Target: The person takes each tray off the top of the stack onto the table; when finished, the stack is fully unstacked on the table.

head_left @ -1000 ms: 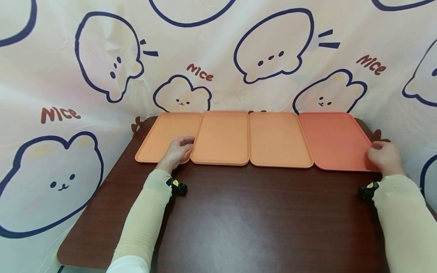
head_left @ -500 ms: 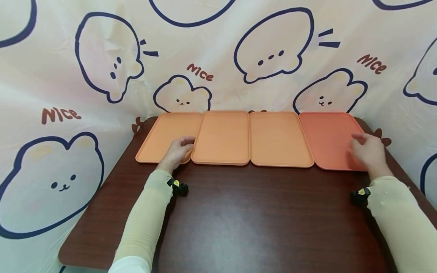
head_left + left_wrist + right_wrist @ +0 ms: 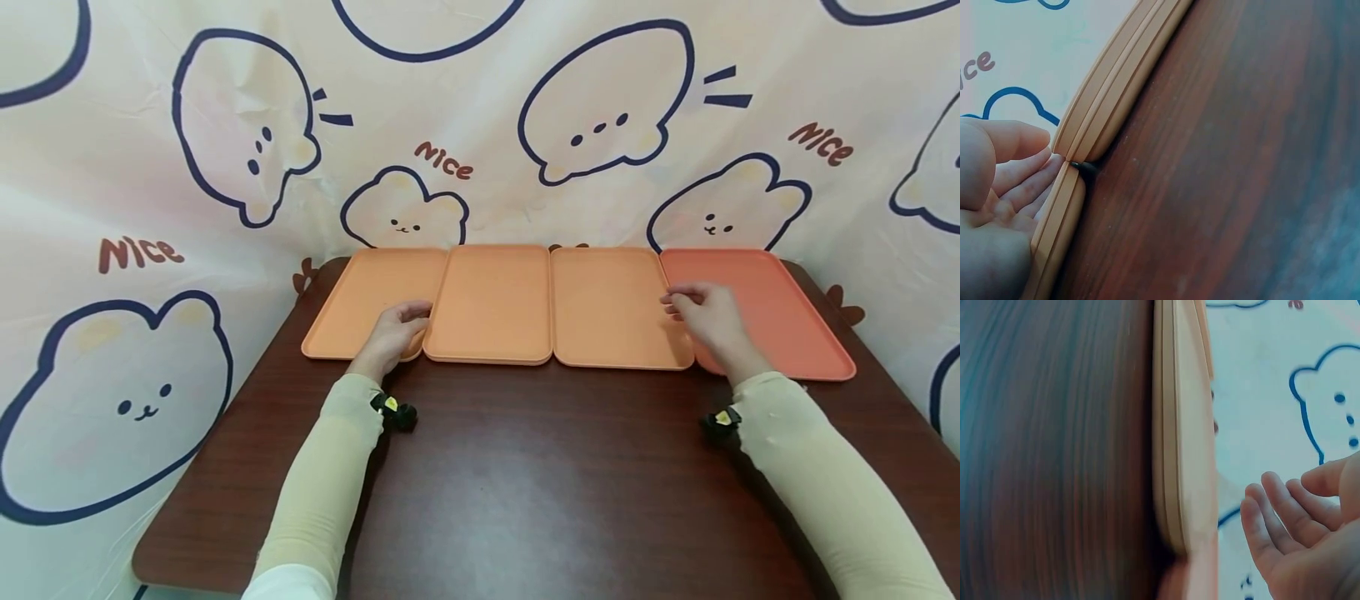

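Several flat rectangular trays lie side by side in a row. From the left come an orange tray (image 3: 360,308), a second orange tray (image 3: 491,304) with a thicker, layered edge, a third orange tray (image 3: 603,308) and a red tray (image 3: 780,317). Over the right part of the first tray is my left hand (image 3: 389,335), its thumb and fingertips at the second tray's left edge; in the left wrist view they seem to touch its corner. My right hand (image 3: 716,325) hovers over the seam between the third and red trays, fingers loosely bent, holding nothing.
The trays stand along the back of a dark brown wooden table (image 3: 540,475). Behind it hangs a pale cloth (image 3: 495,108) printed with cartoon bears. Both wrists carry small black cameras, one being the left wrist camera (image 3: 395,412).
My right hand has left the red tray's right edge and moved leftward across it to the third tray's right edge. The left hand and the trays have stayed put.
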`<state>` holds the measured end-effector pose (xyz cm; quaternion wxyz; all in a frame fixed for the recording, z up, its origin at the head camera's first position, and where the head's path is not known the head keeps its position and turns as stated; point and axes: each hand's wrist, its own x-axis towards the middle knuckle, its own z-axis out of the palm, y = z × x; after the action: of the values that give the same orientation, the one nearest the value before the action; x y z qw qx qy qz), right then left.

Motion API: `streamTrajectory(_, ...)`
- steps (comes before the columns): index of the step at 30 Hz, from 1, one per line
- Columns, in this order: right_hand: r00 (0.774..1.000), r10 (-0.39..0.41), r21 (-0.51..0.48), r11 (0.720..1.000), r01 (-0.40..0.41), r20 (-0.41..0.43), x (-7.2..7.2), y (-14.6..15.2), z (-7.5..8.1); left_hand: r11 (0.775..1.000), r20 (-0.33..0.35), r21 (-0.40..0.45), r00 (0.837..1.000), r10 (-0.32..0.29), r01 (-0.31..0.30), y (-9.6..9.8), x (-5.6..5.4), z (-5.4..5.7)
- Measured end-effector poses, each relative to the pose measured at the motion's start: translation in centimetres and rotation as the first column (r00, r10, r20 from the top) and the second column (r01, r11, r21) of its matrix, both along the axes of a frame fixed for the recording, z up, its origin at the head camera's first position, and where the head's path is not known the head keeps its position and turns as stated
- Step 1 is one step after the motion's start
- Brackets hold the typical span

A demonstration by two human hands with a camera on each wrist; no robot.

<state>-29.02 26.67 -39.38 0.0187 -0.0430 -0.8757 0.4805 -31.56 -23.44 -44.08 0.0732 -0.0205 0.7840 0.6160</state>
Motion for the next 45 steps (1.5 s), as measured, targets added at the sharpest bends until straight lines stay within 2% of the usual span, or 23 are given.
streamTrajectory(8,0.994,0.112,-0.066,0.992,-0.111,0.013,-1.5,-5.1,-0.7,1.000,0.007,0.000,1.000,-0.005,0.005,0.2,0.2,0.0)
streamTrajectory(20,0.981,0.193,-0.083,0.978,-0.191,0.020,-4.2,-11.6,-2.3,1.000,0.017,0.000,1.000,0.016,-0.016,0.3,0.3,0.1)
streamTrajectory(26,0.983,0.167,-0.049,0.985,-0.163,0.075,-4.9,-14.1,-2.5,1.000,0.022,-0.005,1.000,0.013,-0.012,0.1,0.1,0.1)
streamTrajectory(32,0.989,0.126,0.012,0.992,-0.128,0.081,-5.6,-16.0,-3.1,1.000,0.009,0.001,1.000,0.010,-0.010,-0.1,0.2,0.2)
streamTrajectory(40,0.996,0.021,0.085,0.996,-0.028,0.084,-6.1,-17.1,-3.3,1.000,0.010,-0.004,1.000,0.002,-0.002,0.0,0.2,0.1)
streamTrajectory(45,0.995,-0.007,0.079,0.997,-0.001,0.103,-6.0,-17.2,-2.8,1.000,0.008,0.009,1.000,0.002,-0.002,0.0,0.1,0.1)
